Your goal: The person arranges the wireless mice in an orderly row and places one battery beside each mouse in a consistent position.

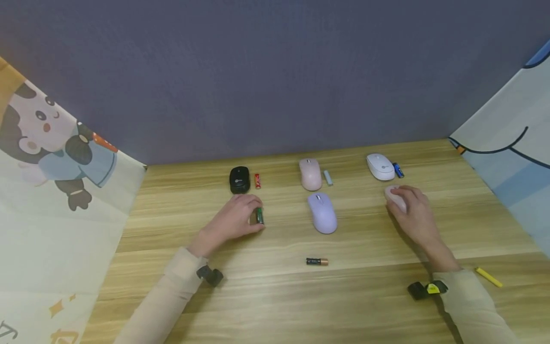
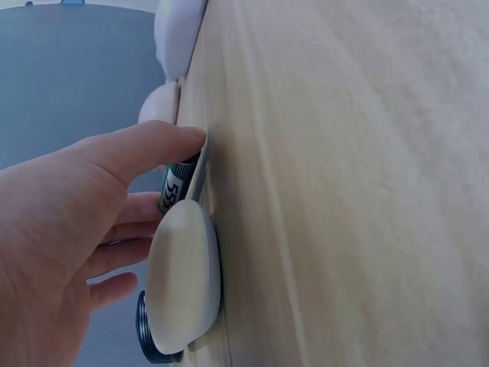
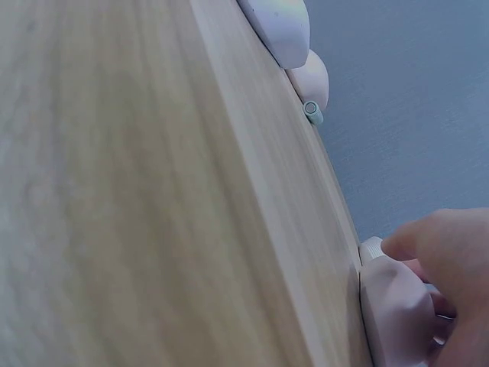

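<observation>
My left hand (image 1: 232,217) holds a dark green battery (image 1: 259,216) by its ends, between thumb and fingers, close over the table. Right beside it in the left wrist view is a cream mouse (image 2: 182,275), which the hand hides in the head view. The black mouse (image 1: 239,179) stands just beyond the fingers, with a red battery (image 1: 258,181) to its right. Over at the right, my right hand (image 1: 414,215) grips a pale pink mouse (image 1: 396,198) resting on the table. Behind that are a white mouse (image 1: 380,166) and a blue battery (image 1: 398,170).
Between the hands stand another pink mouse (image 1: 310,174), a pale blue battery (image 1: 328,177) and a lilac mouse (image 1: 322,213). A black and copper battery (image 1: 317,262) lies nearer the front, a yellow stick (image 1: 488,277) at right. A grey panel (image 1: 296,81) borders the table's back.
</observation>
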`<action>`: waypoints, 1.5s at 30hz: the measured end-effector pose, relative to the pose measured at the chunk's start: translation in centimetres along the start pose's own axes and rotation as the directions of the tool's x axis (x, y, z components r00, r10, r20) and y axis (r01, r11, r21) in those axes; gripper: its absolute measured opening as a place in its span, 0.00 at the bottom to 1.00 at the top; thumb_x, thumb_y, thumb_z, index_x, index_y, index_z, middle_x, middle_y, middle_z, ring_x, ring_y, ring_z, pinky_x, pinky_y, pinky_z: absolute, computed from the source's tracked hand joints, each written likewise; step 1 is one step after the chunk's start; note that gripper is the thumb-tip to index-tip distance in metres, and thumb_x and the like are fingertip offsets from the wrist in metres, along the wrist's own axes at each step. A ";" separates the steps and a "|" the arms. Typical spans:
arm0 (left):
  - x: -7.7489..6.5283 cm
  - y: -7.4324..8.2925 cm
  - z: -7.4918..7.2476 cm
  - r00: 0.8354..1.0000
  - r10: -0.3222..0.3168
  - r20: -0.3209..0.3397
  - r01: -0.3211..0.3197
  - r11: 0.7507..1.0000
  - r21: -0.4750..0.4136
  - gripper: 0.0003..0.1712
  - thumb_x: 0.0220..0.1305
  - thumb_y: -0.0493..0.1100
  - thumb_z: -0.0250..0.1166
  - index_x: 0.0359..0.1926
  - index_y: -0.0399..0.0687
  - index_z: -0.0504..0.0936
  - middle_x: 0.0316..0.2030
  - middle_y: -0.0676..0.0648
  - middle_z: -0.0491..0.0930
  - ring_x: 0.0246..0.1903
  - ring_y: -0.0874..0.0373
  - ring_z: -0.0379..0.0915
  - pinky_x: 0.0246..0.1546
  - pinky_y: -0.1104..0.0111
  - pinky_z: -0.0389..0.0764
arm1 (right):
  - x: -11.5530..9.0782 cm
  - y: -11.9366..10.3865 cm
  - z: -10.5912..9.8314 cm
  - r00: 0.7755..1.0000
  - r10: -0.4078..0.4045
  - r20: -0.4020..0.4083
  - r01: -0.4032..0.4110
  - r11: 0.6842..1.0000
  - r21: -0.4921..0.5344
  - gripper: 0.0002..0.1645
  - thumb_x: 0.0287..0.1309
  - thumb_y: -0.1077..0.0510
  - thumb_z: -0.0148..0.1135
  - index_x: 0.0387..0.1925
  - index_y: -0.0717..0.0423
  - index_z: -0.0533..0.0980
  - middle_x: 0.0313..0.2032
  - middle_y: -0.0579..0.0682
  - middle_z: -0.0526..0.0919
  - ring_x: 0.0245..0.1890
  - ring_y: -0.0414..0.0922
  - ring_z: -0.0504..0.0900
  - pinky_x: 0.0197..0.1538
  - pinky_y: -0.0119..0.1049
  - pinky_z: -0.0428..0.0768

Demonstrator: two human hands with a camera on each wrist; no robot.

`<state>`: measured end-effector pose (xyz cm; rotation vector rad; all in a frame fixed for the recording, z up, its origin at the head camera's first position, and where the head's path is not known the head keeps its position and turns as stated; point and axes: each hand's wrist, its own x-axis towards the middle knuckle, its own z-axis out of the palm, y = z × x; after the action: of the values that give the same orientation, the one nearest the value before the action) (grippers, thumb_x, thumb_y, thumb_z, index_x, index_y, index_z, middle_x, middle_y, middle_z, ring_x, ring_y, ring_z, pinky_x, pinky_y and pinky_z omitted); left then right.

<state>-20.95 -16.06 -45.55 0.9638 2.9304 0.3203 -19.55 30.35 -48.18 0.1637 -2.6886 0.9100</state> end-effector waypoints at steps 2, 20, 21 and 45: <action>0.0 -0.1 0.0 1.000 -0.004 0.003 0.004 1.000 0.000 0.33 0.58 0.57 0.77 0.56 0.39 0.83 0.59 0.42 0.81 0.64 0.46 0.74 0.75 0.48 0.65 | 0.0 0.0 0.0 1.000 -0.011 -0.016 0.012 1.000 0.005 0.19 0.67 0.64 0.64 0.55 0.72 0.76 0.61 0.75 0.72 0.60 0.73 0.68 0.58 0.71 0.69; 0.3 -0.5 0.3 0.999 -0.034 0.035 0.034 0.999 0.000 0.33 0.62 0.58 0.73 0.59 0.40 0.82 0.61 0.43 0.80 0.66 0.46 0.72 0.75 0.49 0.64 | 0.1 0.2 0.1 1.000 -0.010 -0.016 0.010 1.000 0.008 0.20 0.68 0.63 0.64 0.56 0.73 0.76 0.60 0.75 0.72 0.60 0.73 0.68 0.58 0.73 0.68; 0.3 -0.5 0.3 0.999 -0.036 0.036 0.036 0.999 -0.001 0.33 0.62 0.58 0.73 0.60 0.40 0.82 0.61 0.43 0.80 0.66 0.46 0.72 0.75 0.49 0.64 | 0.1 0.2 0.1 1.000 -0.009 -0.015 0.009 1.000 0.009 0.20 0.68 0.63 0.64 0.56 0.73 0.76 0.61 0.75 0.72 0.60 0.73 0.68 0.58 0.73 0.68; 0.1 -0.4 0.5 0.999 -0.042 0.020 0.042 0.999 -0.012 0.35 0.61 0.59 0.74 0.61 0.41 0.81 0.62 0.42 0.80 0.67 0.46 0.72 0.75 0.46 0.65 | 0.1 0.3 0.2 1.000 -0.015 -0.021 0.016 1.000 0.022 0.19 0.68 0.63 0.64 0.55 0.73 0.76 0.60 0.75 0.72 0.61 0.74 0.68 0.60 0.74 0.67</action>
<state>-21.25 -16.25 -46.09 0.8967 2.9230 0.3255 -19.77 30.45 -48.42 0.1782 -2.6552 0.9319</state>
